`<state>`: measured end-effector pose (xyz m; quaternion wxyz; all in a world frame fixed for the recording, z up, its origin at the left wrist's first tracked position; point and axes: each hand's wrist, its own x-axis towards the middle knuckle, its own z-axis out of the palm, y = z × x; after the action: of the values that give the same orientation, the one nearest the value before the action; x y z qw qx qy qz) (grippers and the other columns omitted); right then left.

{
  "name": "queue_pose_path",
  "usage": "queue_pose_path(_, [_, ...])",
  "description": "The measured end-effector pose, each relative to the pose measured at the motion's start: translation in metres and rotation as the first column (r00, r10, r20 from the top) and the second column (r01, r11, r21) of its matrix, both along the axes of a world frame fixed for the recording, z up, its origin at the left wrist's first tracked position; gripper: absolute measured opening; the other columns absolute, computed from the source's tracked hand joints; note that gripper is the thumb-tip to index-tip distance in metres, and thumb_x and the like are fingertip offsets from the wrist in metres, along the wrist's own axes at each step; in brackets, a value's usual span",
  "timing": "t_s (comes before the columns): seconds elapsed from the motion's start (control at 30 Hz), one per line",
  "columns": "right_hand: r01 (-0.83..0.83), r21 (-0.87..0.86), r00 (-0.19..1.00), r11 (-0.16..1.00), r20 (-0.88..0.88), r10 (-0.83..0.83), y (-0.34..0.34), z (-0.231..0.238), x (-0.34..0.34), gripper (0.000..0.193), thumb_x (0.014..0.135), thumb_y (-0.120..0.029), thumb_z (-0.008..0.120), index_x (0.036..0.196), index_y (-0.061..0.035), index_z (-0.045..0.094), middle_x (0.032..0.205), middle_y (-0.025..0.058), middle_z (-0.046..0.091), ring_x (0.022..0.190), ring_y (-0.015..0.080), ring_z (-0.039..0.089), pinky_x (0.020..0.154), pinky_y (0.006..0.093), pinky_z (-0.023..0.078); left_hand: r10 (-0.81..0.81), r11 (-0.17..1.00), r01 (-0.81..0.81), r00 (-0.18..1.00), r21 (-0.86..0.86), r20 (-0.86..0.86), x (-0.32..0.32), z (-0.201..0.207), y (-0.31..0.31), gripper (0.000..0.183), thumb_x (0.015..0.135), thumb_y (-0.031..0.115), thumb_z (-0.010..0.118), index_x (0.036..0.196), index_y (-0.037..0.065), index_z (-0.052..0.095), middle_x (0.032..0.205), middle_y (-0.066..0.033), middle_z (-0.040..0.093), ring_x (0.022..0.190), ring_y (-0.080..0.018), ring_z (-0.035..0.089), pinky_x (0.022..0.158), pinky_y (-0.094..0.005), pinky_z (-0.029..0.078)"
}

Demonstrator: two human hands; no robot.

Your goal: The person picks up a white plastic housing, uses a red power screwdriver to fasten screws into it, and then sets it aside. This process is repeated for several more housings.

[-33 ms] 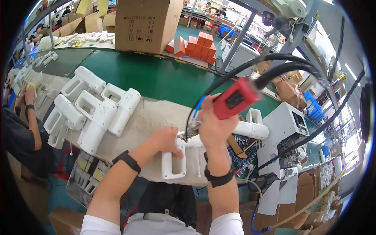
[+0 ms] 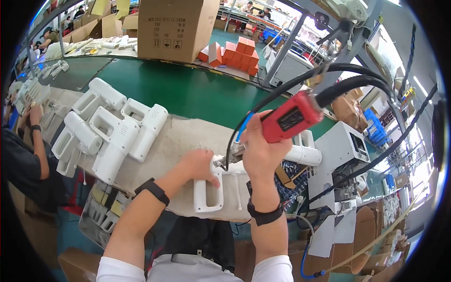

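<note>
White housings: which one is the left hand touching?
The white housing directly before the person: the left hand grips it, near the red tool's tip. The other housings lie farther left or right.

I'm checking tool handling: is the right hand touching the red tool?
Touching. The head view shows the right hand closed around the red tool, whose body juts out of the grip without a gap.

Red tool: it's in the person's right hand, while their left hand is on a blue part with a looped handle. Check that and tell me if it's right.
One thing is wrong: the looped-handle part under the left hand is white, not blue, as the head view shows. The red tool is indeed in the right hand.
</note>
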<state>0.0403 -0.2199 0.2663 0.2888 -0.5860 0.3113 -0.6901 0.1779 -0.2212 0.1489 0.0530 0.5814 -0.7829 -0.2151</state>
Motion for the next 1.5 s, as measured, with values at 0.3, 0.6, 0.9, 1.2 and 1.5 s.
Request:
queue_pose_path(0.3, [0.055,0.139,0.997,0.989,-0.063,-0.047,-0.005,-0.039,-0.003,0.017,0.09,-0.013,0.071,0.085,-0.0027,0.059,0.064,0.0009,0.058,0.054,0.008,0.054,0.05,0.023,0.042,-0.047,0.999,0.046,0.997,-0.014,-0.057,-0.003,-0.011,-0.014,0.091,0.048,0.066,0.083,0.105,0.0,0.059,0.106,-0.0151,0.065,0.106,-0.0311,0.062,0.09,-0.0414,0.051])
queue_pose_path(0.6, [0.026,0.112,1.0,0.993,-0.019,-0.024,-0.01,-0.045,0.002,0.012,0.089,-0.008,0.068,0.09,-0.0017,0.057,0.067,0.0015,0.058,0.054,0.0081,0.054,0.05,0.0224,0.043,0.145,0.981,-0.18,0.927,-0.07,-0.345,0.025,-0.028,0.011,0.1,0.055,0.049,0.089,0.126,-0.007,0.046,0.117,-0.0243,0.059,0.112,-0.0355,0.058,0.095,-0.0415,0.048])
queue_pose_path(0.9, [-0.073,0.05,0.997,0.996,-0.007,0.073,-0.017,-0.004,0.045,0.013,0.089,-0.008,0.07,0.089,-0.0015,0.059,0.067,0.0007,0.058,0.053,0.0071,0.052,0.049,0.0222,0.04,0.355,0.934,-0.304,0.737,0.186,-0.575,0.03,-0.036,0.034,0.076,0.061,0.037,0.089,0.12,0.001,0.058,0.112,-0.0166,0.066,0.105,-0.0291,0.063,0.092,-0.0375,0.048])
queue_pose_path(1.2, [-0.124,0.118,0.992,0.985,0.049,0.119,-0.037,-0.028,0.071,0.016,0.09,-0.013,0.071,0.087,-0.0023,0.059,0.066,-0.0004,0.057,0.053,0.0062,0.05,0.048,0.0219,0.039,0.356,0.928,-0.336,0.664,0.163,-0.658,0.034,-0.059,0.03,0.07,0.061,0.038,0.089,0.113,0.0,0.06,0.106,-0.0158,0.067,0.098,-0.0285,0.064,0.088,-0.0373,0.049])
queue_pose_path(1.5, [-0.095,0.16,0.993,0.983,-0.052,0.105,-0.042,-0.054,0.077,0.018,0.09,-0.016,0.072,0.087,-0.003,0.059,0.065,-0.001,0.056,0.054,0.0065,0.051,0.05,0.0222,0.039,0.401,0.916,-0.287,0.674,0.28,-0.62,0.03,-0.029,0.034,0.061,0.063,0.036,0.088,0.108,0.002,0.065,0.105,-0.0167,0.068,0.097,-0.029,0.065,0.083,-0.0386,0.05])
